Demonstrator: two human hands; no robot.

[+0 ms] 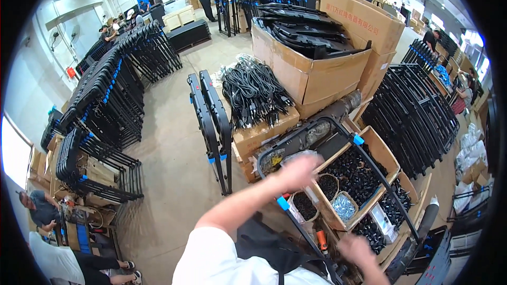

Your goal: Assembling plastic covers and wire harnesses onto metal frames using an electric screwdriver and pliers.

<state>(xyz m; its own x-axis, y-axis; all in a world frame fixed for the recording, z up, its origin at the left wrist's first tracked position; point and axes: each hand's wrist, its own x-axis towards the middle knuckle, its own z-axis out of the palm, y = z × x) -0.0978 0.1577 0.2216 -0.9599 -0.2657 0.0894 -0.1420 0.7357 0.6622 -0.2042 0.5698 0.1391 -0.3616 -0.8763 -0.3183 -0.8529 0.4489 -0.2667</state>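
Note:
My left hand (305,170) reaches out over the bench, above the inside of a black tubular frame (331,122) with blue clips. Motion smears its fingers, so I cannot make out whether it holds anything. Closer to me, my right hand (356,249) is also blurred, beside the frame's near right part and the bin of black parts. Under the frame stands a wooden box (384,150) of small black parts, with a round tub of silver screws (344,207) in it. An orange-handled tool (321,239) lies just left of my right hand.
A carton heaped with black power cords (256,92) stands ahead, next to two upright black frames (209,121). Behind is a large open carton (301,76) of black panels. Rows of stacked frames (108,84) line the left; more stacked frames (409,119) stand right. Several people work around.

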